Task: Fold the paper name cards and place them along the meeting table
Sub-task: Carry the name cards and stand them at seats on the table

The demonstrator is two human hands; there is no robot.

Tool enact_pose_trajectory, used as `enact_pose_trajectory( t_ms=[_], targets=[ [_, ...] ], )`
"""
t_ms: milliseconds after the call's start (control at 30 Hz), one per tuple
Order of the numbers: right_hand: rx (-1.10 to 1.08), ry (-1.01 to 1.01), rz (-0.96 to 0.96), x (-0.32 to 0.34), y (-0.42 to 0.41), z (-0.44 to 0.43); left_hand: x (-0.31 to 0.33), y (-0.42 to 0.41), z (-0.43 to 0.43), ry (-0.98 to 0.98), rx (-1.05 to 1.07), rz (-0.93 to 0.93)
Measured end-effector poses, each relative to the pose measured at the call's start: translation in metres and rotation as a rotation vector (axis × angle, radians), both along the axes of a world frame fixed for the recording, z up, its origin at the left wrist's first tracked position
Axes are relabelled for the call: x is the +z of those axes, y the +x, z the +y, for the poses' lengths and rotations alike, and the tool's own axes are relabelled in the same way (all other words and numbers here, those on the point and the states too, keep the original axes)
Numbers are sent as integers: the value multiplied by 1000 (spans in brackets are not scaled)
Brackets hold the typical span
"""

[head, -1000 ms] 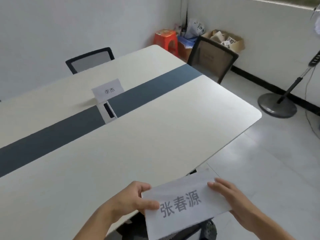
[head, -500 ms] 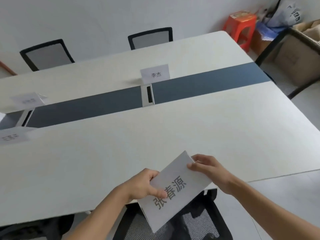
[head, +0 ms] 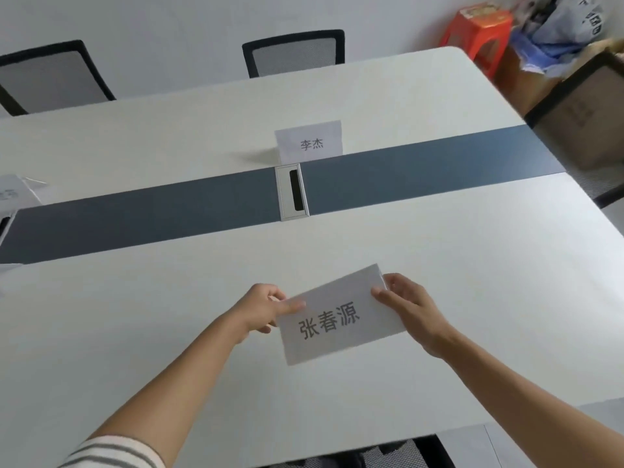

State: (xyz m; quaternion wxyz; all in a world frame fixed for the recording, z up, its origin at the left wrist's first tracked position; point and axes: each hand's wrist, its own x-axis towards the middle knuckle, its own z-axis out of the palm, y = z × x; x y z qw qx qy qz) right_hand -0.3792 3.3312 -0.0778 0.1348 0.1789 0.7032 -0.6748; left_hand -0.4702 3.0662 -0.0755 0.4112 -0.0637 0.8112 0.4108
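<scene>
A white paper name card [head: 341,319] with three printed black characters is held over the near half of the white meeting table [head: 169,332]. My left hand [head: 261,309] pinches its left edge and my right hand [head: 408,305] pinches its upper right corner. Across the table's dark centre strip [head: 422,170], a folded name card [head: 309,141] stands upright. Another standing card [head: 15,192] shows blurred at the far left edge.
A silver cable port [head: 292,192] sits in the centre strip. Two mesh-backed chairs [head: 293,52] [head: 50,76] line the far side, and one chair [head: 584,113] stands at the right end. A red stool [head: 479,32], bags and boxes fill the back right corner. A chair [head: 388,456] is below the near edge.
The view has swung left to face the table squarely. Both hands have carried the card forward from the table's near edge to over its surface and levelled it.
</scene>
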Motion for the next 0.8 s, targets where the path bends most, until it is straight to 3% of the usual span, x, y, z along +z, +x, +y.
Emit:
enact_pose_trajectory(
  t_ms=[100,167,267,400,800],
  targets=[
    [-18,47,57,-15,-32,-5,-16,-28,-7,89,174,-70],
    [9,140,89,-25,-53,-7,-25,-43,-3,124,258,28],
    [82,450,94,-46,-87,-3,-39,-67,2,69,347,250],
    [86,626,32,-68,-126,4,-45,-90,18,-2,284,402],
    [-13,745,-67,-106,-188,29,-78,-124,49,67,146,305]
  ],
)
